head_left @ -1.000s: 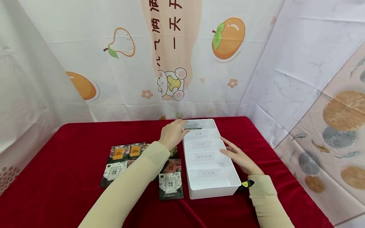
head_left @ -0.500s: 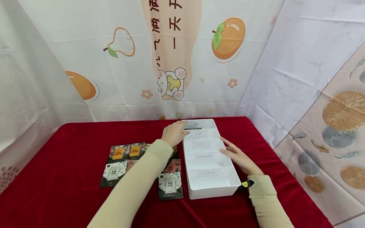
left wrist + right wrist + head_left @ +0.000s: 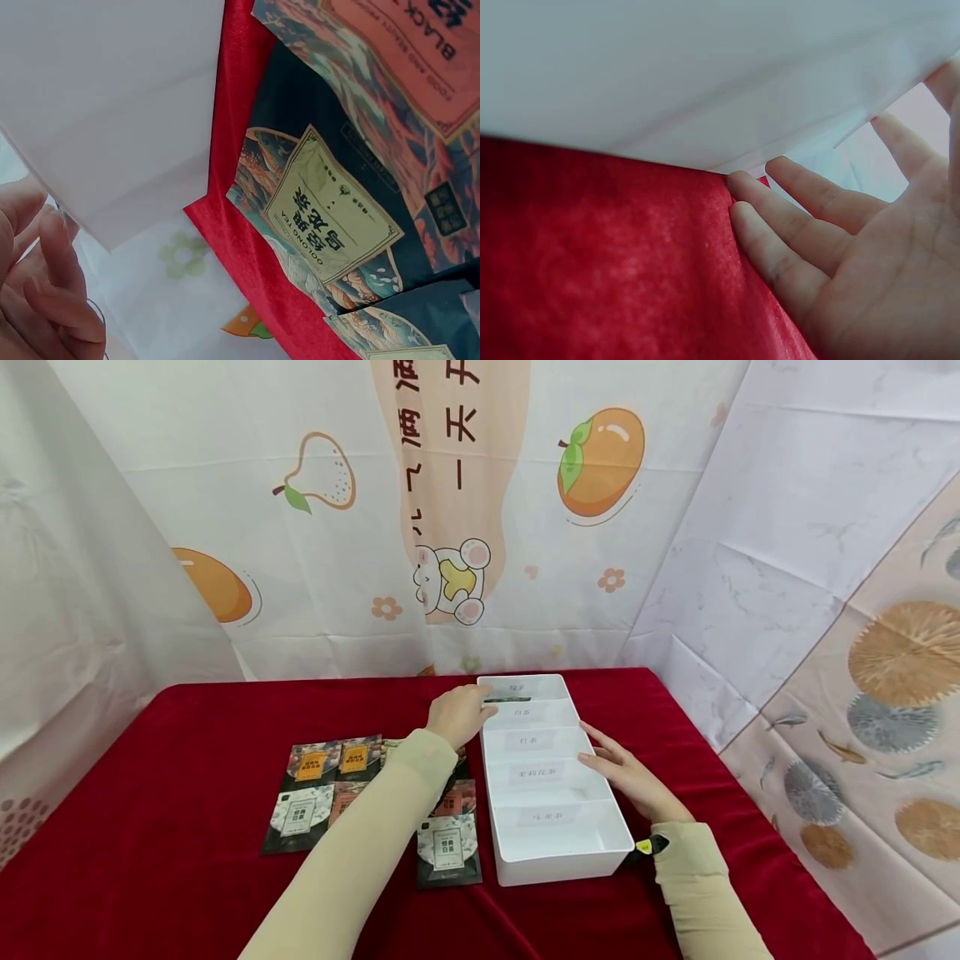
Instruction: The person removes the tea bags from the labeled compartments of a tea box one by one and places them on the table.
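A long white box, divided into several labelled compartments, stands on the table in the head view. My left hand is at its far left corner, index finger and thumb reaching over the rim. Beside those fingertips, the thin dark edge of a tea packet shows upright in the far compartment; I cannot tell whether the fingers pinch it. In the left wrist view the fingers are bent beside the box's wall. My right hand rests spread fingertips against the box's right side, and the right wrist view shows its straight fingers.
Left of the box lie dark tea packets with orange labels, white labels and a red label, some overlapping. An oolong tea packet shows in the left wrist view. Red cloth covers the table; printed curtains hang behind.
My left hand has drawn back slightly toward me along the box's left rim. The right hand, the box and the packets look unmoved.
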Tool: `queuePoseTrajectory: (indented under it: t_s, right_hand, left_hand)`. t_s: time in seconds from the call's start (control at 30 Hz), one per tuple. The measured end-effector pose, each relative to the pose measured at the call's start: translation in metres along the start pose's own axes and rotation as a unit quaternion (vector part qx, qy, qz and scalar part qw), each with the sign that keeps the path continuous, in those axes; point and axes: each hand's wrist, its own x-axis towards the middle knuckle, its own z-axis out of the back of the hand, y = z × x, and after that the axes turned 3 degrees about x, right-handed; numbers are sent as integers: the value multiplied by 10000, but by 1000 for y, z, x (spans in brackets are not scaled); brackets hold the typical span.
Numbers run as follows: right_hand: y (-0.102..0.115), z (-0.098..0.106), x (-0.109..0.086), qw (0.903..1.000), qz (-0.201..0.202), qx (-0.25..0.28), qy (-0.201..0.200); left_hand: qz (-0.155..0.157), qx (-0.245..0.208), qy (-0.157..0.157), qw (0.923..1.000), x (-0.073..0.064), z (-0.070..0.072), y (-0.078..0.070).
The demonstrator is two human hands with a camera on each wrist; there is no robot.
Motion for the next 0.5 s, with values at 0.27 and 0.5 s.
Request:
queuePoseTrajectory:
  t_s: [0.27,0.5]
  right_hand:
    - [1,-1,-1,10000,32,51,33]
    - [3,-1,-1,10000,16,45,35]
  left_hand:
    - [-85,61,-12,9999,-1,-4,-2]
    - [15,123,-75,9999,2,-5,-9]
